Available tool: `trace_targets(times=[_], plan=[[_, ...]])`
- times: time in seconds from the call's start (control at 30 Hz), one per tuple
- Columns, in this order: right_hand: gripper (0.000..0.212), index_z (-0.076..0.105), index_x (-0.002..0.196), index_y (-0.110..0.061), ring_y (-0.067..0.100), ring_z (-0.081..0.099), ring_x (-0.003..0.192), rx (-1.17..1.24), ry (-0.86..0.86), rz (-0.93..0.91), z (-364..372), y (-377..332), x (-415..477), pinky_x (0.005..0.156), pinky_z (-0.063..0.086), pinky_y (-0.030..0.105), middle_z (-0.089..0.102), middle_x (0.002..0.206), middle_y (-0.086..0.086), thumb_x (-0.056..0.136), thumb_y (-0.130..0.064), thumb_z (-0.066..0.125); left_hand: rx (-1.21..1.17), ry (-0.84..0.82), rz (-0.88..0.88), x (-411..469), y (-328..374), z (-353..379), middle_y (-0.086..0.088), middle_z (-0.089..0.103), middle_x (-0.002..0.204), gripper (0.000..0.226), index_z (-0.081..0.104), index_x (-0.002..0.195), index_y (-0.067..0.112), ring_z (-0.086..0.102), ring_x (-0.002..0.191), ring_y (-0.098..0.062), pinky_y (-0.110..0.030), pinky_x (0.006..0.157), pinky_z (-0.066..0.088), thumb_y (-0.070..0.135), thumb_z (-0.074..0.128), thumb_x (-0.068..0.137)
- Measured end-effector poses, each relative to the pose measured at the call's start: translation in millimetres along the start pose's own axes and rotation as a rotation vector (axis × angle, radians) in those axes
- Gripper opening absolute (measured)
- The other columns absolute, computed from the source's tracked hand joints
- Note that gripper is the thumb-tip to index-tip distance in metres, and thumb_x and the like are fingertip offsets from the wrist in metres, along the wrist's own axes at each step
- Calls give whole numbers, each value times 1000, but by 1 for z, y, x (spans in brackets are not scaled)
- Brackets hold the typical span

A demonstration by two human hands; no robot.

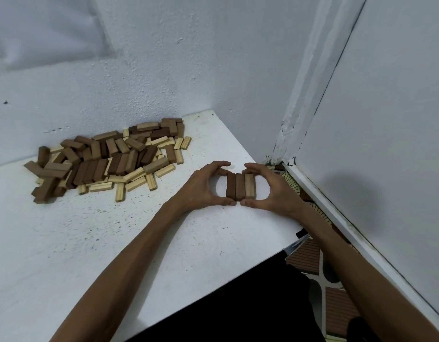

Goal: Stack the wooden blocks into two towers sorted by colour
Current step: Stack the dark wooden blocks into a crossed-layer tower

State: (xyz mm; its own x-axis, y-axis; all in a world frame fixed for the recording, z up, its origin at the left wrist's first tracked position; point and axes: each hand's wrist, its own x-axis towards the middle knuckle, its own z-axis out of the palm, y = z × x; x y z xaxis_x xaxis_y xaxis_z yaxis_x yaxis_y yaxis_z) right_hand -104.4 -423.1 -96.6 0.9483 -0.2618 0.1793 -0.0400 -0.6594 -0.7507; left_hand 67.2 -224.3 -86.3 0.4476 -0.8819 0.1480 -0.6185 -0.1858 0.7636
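**Head view.** A row of three blocks was seen lying flat on the white table, near its right edge. The blocks were set side by side with their long faces touching — the two on the left dark brown, the one on the right a paler tan.

The row was framed by both hands. The left hand was curved into a C on the left side of the row. Its thumb was laid against the near ends of the blocks and its fingers were bent over the far ends, so that the row was pinched lengthwise. The right hand was held in mirror image on the right side, thumb at the near ends and fingers curled over the far ends. The two thumb tips were almost touching in front of the middle block. A gap of bare table was left between each palm and the outer blocks. How firmly the row was pressed could not be told.

A loose pile of blocks — dark brown, tan and pale grooved pieces mixed together — was spread at the far left of the table, well apart from the row and close to the rough white wall. To the right of the table a patterned floor was visible below a smooth white panel.
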Motion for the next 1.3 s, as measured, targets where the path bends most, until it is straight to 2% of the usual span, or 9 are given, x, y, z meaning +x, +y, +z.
trace_targets(times=[0.2, 0.37, 0.57, 0.77, 0.93, 1.03, 1.1, 1.2, 1.3], plan=[[95, 44, 149, -27, 9, 56, 132, 44, -2, 14, -3, -7, -1, 113, 45, 36, 60, 138, -16, 71, -42, 95, 8, -40, -30, -3, 3, -4, 22, 62, 137, 104, 43, 148, 33, 52, 132, 1, -34, 113, 43, 48, 99, 61], [76, 46, 149, -29, 5, 50, 135, -14, 19, -20, -3, -21, -3, 112, 44, 33, 54, 144, -18, 84, -47, 83, -4, -61, -76, -16, 5, -13, 26, 54, 143, 108, 40, 152, 34, 46, 134, 7, -24, 110, 40, 51, 98, 63], [68, 47, 149, -35, 7, 44, 138, -200, -8, -93, 4, -53, 10, 113, 38, 30, 53, 148, -11, 89, -51, 75, 162, -12, -83, -38, 3, -33, 19, 54, 142, 80, 47, 144, 43, 50, 127, 2, -29, 103, 44, 66, 82, 76], [56, 50, 148, -35, 4, 47, 131, -279, -55, -163, 24, -81, 33, 106, 36, 22, 53, 148, -14, 96, -46, 69, 259, 131, -105, -66, -3, -61, 14, 56, 132, 56, 57, 142, 25, 52, 117, -3, -30, 97, 43, 46, 74, 93], [52, 51, 148, -30, 9, 47, 132, -281, -114, -192, 48, -94, 60, 107, 35, 24, 54, 149, -10, 99, -41, 65, 332, 234, -154, -83, -15, -87, -1, 65, 135, 48, 63, 136, 15, 57, 118, -15, -34, 94, 48, 32, 76, 93], [51, 53, 147, -25, 18, 52, 132, -295, -146, -203, 62, -97, 84, 108, 38, 29, 57, 147, -3, 99, -35, 66, 414, 298, -182, -82, -14, -103, -3, 67, 124, 39, 68, 130, 11, 52, 114, -15, -37, 92, 46, 24, 74, 94], [51, 54, 147, -23, 22, 52, 131, -315, -159, -204, 70, -98, 100, 105, 38, 29, 59, 146, 0, 99, -33, 66, 480, 309, -225, -76, -16, -114, -3, 66, 117, 36, 71, 123, 12, 56, 111, -22, -38, 88, 46, 33, 68, 94], [46, 57, 143, -18, 27, 53, 129, -335, -181, -196, 81, -100, 123, 101, 37, 28, 61, 142, 6, 99, -25, 66, 593, 305, -238, -65, -29, -124, -1, 70, 106, 50, 71, 113, 20, 64, 98, -30, -44, 78, 53, 59, 48, 94], [45, 58, 141, -17, 29, 54, 129, -367, -210, -184, 89, -99, 148, 102, 43, 34, 62, 139, 9, 97, -18, 65, 664, 289, -261, -53, -32, -127, -2, 71, 111, 57, 69, 117, 20, 59, 106, -31, -49, 86, 51, 66, 42, 97]])
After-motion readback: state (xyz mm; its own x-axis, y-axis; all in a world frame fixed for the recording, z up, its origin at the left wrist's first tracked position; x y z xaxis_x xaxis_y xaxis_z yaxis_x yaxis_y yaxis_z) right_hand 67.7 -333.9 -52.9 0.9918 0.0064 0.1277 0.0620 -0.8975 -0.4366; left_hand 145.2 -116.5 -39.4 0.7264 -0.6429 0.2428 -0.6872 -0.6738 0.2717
